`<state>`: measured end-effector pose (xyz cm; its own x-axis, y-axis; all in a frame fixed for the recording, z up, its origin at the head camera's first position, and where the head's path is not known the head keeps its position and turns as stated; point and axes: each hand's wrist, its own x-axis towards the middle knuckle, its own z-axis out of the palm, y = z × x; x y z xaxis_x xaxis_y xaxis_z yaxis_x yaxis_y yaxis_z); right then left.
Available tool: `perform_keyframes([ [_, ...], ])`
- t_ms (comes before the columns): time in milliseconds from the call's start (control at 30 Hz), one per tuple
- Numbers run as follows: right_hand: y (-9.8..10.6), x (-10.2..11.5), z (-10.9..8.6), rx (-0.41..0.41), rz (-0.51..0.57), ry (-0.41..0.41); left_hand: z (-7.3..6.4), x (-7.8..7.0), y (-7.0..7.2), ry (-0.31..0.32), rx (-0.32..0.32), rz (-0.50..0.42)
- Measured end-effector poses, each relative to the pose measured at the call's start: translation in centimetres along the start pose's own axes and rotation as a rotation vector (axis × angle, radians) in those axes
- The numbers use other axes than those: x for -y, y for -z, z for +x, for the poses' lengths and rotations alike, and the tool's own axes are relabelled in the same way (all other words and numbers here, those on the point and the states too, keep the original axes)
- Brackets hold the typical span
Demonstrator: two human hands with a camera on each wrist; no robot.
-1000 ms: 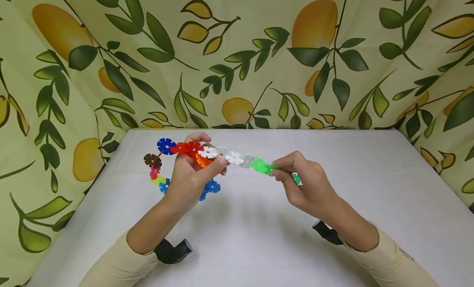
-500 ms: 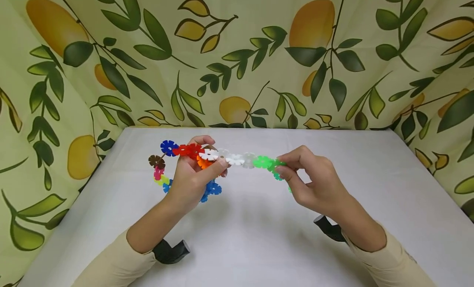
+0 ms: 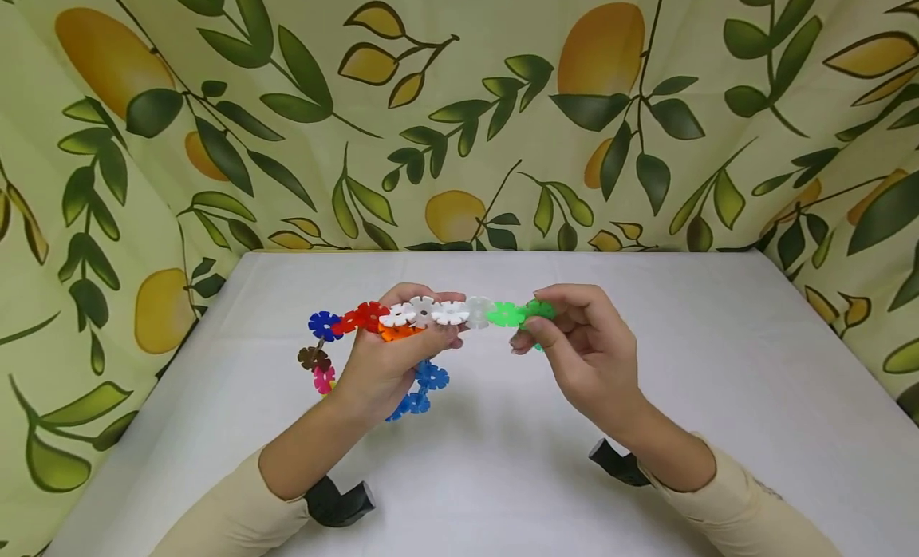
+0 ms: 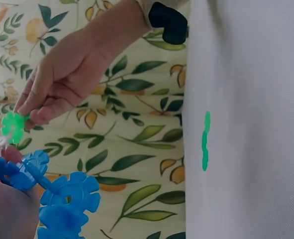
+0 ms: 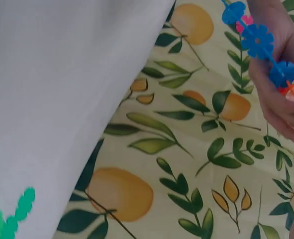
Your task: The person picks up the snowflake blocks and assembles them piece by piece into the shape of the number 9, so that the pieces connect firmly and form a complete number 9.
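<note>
Notched, flower-shaped interlocking plastic discs form a colourful chain (image 3: 369, 316). My left hand (image 3: 391, 361) grips it near the white discs (image 3: 451, 314), thumb in front. Red, dark blue, brown and pink discs curve away at the left. Blue discs (image 3: 432, 375) dangle beneath that hand and come close in the left wrist view. At the chain's right end my right hand (image 3: 592, 349) pinches a green disc (image 3: 539, 308) between thumb and fingertip. A separate-looking green disc strip (image 4: 205, 142) shows against the white cloth; whether it lies there or hangs, I cannot tell.
A white cloth-covered table (image 3: 502, 477) lies below both hands. Behind it hangs a curtain (image 3: 459, 126) printed with fruit and leaves. Black wrist mounts (image 3: 341, 505) stick out under both forearms.
The left hand has lowered slightly with its discs. The white-to-green stretch has swung from sloping down rightward to nearly level. The right hand's pinch has shifted slightly, and less green shows below it.
</note>
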<state>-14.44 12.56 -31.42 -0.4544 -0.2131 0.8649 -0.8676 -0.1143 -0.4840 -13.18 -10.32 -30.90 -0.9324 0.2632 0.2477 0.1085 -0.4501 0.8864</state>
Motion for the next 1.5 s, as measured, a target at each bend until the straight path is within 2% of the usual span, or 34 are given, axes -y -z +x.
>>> perform_keyframes([
  [133,-0.4,0.1,-0.4,0.021,0.060,-0.051,-0.1,0.3,-0.2,-0.018,-0.054,0.010],
  [267,-0.5,-0.1,-0.4,0.071,0.042,-0.047,0.0,0.5,-0.1,-0.033,-0.049,0.075],
  [467,-0.5,-0.1,-0.5,0.114,0.002,-0.071,0.0,0.5,-0.3,0.039,-0.069,0.117],
  [667,-1.2,-0.4,-1.0,0.098,0.054,-0.012,-0.2,0.6,-0.6,0.011,-0.102,0.166],
  [867,-1.2,-0.4,-1.1,0.078,0.038,0.017,-0.2,0.5,-0.6,0.038,-0.073,0.192],
  [1067,-0.9,-0.2,-0.7,0.125,0.005,0.022,-0.2,0.5,-0.4,0.054,-0.059,0.188],
  [1333,-0.4,0.2,-0.5,0.186,-0.052,-0.040,-0.2,0.5,-0.2,0.075,-0.043,0.205],
  [1500,-0.4,0.3,-0.6,0.189,-0.102,-0.020,0.0,0.5,-0.2,0.086,-0.040,0.211],
])
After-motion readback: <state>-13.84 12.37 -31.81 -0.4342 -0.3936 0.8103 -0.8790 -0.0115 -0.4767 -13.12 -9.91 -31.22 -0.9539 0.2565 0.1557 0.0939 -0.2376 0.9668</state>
